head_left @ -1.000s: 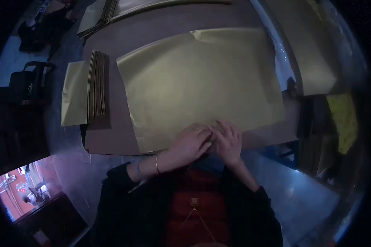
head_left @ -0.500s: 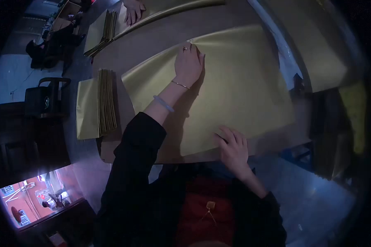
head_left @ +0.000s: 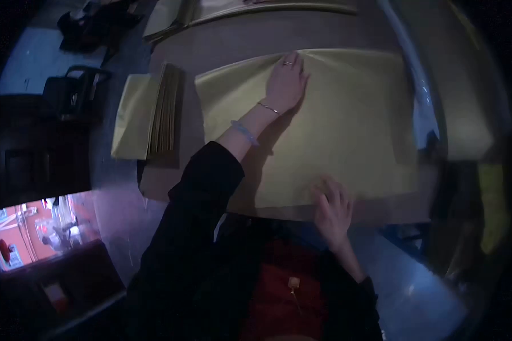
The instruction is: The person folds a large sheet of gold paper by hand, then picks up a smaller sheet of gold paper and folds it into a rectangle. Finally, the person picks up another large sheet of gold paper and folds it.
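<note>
A large gold sheet (head_left: 347, 113) lies spread across the brown board in front of me, its far edge slightly raised and creased. At that edge my left hand (head_left: 286, 86), with a ring and two bracelets on the arm, has its fingers closed on the sheet, and creases fan out from the fingertips. My right hand (head_left: 334, 210) is over the sheet's near edge, fingers apart and slightly curled, smeared by motion. Nothing shows in its grasp. To the left of the sheet stands a stack of folded gold sheets (head_left: 136, 116) with brown layered edges.
The brown board (head_left: 182, 170) ends close to my body. Beyond it lie another gold sheet (head_left: 279, 8) and a second folded stack (head_left: 164, 17). Clear plastic (head_left: 418, 85) runs along the right side. A black chair (head_left: 68, 94) stands on the left, near a bright doorway (head_left: 42, 227).
The view has turned, so the sheet and the stack appear further right. Another person's hand at the far sheet has almost left the view. My left hand stays at the far edge.
</note>
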The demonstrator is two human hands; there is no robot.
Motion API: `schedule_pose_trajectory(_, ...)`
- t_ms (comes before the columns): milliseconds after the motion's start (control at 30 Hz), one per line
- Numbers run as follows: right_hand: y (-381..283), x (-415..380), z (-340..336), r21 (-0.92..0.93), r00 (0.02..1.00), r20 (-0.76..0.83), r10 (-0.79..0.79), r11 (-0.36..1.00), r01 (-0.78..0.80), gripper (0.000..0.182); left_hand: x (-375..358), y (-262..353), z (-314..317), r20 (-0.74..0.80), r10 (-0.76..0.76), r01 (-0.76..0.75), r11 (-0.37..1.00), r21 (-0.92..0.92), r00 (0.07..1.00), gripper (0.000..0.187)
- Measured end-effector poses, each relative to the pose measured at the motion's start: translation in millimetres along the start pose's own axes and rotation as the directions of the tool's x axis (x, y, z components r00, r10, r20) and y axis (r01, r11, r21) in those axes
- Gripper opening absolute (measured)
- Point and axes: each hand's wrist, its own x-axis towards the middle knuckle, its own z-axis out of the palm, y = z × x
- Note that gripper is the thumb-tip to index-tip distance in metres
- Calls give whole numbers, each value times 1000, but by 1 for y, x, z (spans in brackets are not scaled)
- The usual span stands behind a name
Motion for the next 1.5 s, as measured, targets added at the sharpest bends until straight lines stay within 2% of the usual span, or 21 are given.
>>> schedule_pose_trajectory(67, 1, -1, 2, -22, 1000, 19, -17, 1000, 17, 42, -7, 0, -1, -6, -46, 47, 999, 13, 999, 41)
schedule_pose_trajectory(133, 3, -4, 5, -76, 1000, -26, -12, 997, 10, 38, -15, -5, -9, -4, -82, 82, 997, 17, 997, 42)
schedule_pose_trajectory(200, 0, -2, 5, -109, 1000, -14, -19, 994, 18, 36, -21, -13, -16, 10, -38, 38, 999, -26, 999, 43)
schedule_pose_trajectory(233, -1, -2, 4, -148, 1000, -24, -3, 989, 0, 34, -19, -19, -21, 46, -46, 50, 994, -100, 998, 40)
schedule_pose_trajectory(333, 1, -2, 11, -182, 998, -58, -38, 983, 27, 31, -28, -40, -36, 2, -58, 58, 987, -147, 998, 34)
schedule_pose_trajectory(367, 1, -1, 11, -186, 998, -56, -40, 982, 29, 31, -27, -47, -41, 45, -58, 65, 978, -196, 997, 34)
schedule_pose_trajectory(433, 2, -1, 8, -172, 998, -61, -35, 985, 24, 30, -27, -54, -52, 154, -49, 76, 982, -174, 987, 37)
schedule_pose_trajectory(467, 2, -2, 7, -177, 998, -60, -34, 984, 23, 30, -27, -59, -51, 118, 11, 7, 988, -153, 993, 39)
schedule_pose_trajectory(567, 2, -3, 9, -182, 999, -38, -11, 983, 3, 30, -26, -63, -48, 107, 40, -31, 996, -83, 993, 40)
schedule_pose_trajectory(600, 3, -2, 9, -182, 999, -49, -22, 983, 13, 31, -25, -63, -49, 104, 36, -27, 996, -86, 994, 40)
schedule_pose_trajectory(667, 5, -3, 10, -183, 998, -52, -31, 983, 21, 32, -26, -65, -51, 198, -20, 48, 989, -140, 980, 41)
schedule_pose_trajectory(700, 6, -3, 11, -188, 998, -56, -38, 982, 27, 32, -27, -68, -51, 132, 37, -15, 987, -160, 991, 34)
schedule_pose_trajectory(767, 8, -4, 11, -190, 999, -29, -34, 981, 28, 33, -24, -83, -56, 222, 76, -26, 975, -221, 972, 36)
schedule_pose_trajectory(800, 8, -1, 11, -161, 998, -48, -38, 986, 30, 33, -27, -96, -52, 184, 104, -70, 980, -184, 977, 35)
schedule_pose_trajectory(867, 9, -4, 13, -121, 998, -37, -55, 991, 50, 34, -26, -108, -72, 261, 179, -128, 972, -198, 949, 32)
schedule_pose_trajectory(1000, 7, -2, 14, -139, 998, -39, -42, 990, 36, 36, -24, -121, -110, 304, 202, -150, 971, -187, 931, 29)
schedule_pose_trajectory(1167, 10, -3, 14, -166, 1000, 22, -7, 986, 11, 36, -34, -128, -134, 292, 177, -131, 977, -169, 940, 25)
schedule_pose_trajectory(1300, 9, -4, 11, -190, 1000, 4, -22, 982, 22, 39, -39, -128, -134, 253, 143, -108, 983, -145, 957, 23)
schedule_pose_trajectory(1500, 12, -5, 10, -194, 1000, 26, 4, 981, 1, 43, -53, -105, -97, 59, 37, -33, 997, -63, 998, 19)
